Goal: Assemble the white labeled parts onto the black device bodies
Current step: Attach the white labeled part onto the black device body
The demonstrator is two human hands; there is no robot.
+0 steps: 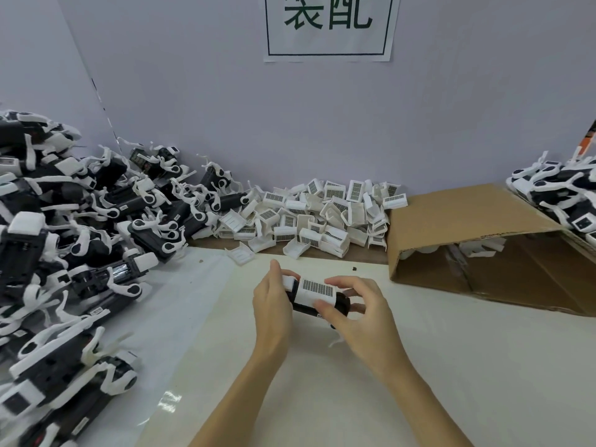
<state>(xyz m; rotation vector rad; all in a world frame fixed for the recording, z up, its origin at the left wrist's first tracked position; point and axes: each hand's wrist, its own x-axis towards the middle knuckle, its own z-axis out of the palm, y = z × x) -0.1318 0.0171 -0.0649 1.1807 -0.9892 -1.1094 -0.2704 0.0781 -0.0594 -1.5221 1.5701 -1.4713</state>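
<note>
Here we see both hands gripping one black device body point(342, 305) above the middle of the table point(451, 366). The left hand point(271, 304) curls round its left end; the right hand point(358, 309) pinches the white labeled part point(316, 290) seated on top. Loose white parts point(322, 214) are heaped along the table's far edge, black bodies point(64, 237) along its left edge.
</note>
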